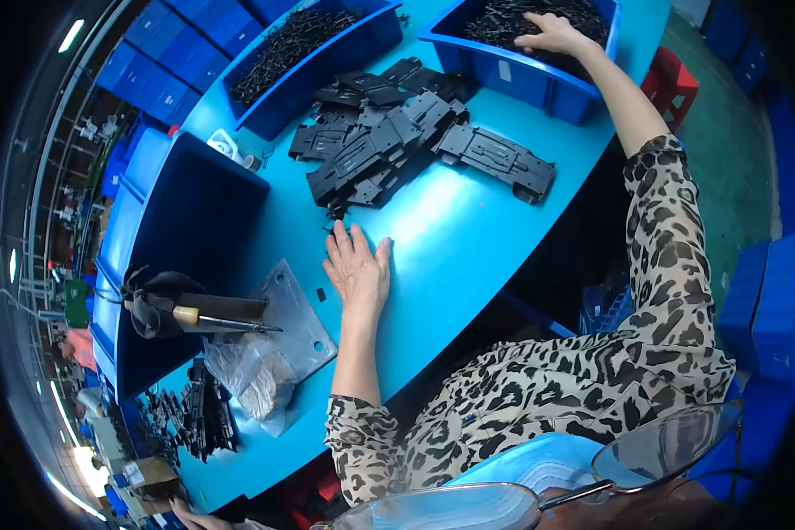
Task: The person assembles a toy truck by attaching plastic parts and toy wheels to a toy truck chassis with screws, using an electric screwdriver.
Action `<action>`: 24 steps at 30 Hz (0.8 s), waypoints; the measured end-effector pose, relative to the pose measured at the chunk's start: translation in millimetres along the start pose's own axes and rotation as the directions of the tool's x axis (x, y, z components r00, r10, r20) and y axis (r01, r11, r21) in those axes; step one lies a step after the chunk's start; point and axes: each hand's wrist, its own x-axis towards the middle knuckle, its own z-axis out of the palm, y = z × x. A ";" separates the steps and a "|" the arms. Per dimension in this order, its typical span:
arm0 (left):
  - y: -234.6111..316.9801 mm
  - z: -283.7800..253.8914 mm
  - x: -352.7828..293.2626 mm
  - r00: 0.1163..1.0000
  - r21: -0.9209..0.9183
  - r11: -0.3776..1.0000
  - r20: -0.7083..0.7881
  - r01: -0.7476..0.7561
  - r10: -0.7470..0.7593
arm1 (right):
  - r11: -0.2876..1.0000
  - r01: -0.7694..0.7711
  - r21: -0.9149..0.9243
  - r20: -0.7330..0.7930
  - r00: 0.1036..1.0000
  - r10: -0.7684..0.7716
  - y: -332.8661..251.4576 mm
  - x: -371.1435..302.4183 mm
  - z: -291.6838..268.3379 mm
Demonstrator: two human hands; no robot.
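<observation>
My left hand (358, 272) lies on the blue table (442, 300) with its fingers stretched out, holding nothing. Just beyond its fingertips is a pile of black molded plastic plates (375, 141). One more such plate (496, 159) lies at the pile's right side. At the far right, my right hand (558, 37) reaches over a blue bin (521, 75) full of small black parts (495, 25). Its fingers are spread above or against those parts; I see nothing held in them. A small black piece (321, 294) rests left of my left wrist.
Another blue bin (327, 75) of black parts stands far left. A tipped blue bin (194, 190), a yellow-handled tool (225, 320) and a clear plastic bag (261, 380) are at left. Another person's hand (194, 515) shows lower left, near a cardboard box (150, 473). A red stool (676, 88) stands right.
</observation>
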 end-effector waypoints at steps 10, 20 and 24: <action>-32.3 1.5 -39.9 0.992 0.129 0.992 -0.123 0.016 0.000 | 0.977 0.084 -0.196 0.072 0.995 -0.071 -20.0 -12.8 15.3; -25.0 -2.3 -67.7 0.968 0.153 0.986 -0.232 -0.065 0.099 | 0.992 0.055 -0.112 -0.028 0.998 -0.058 -30.7 -9.4 14.1; -29.9 4.2 -72.7 0.963 0.126 0.991 -0.258 -0.050 0.081 | 0.964 -0.005 -0.266 -0.170 0.985 -0.042 -39.1 -4.1 27.6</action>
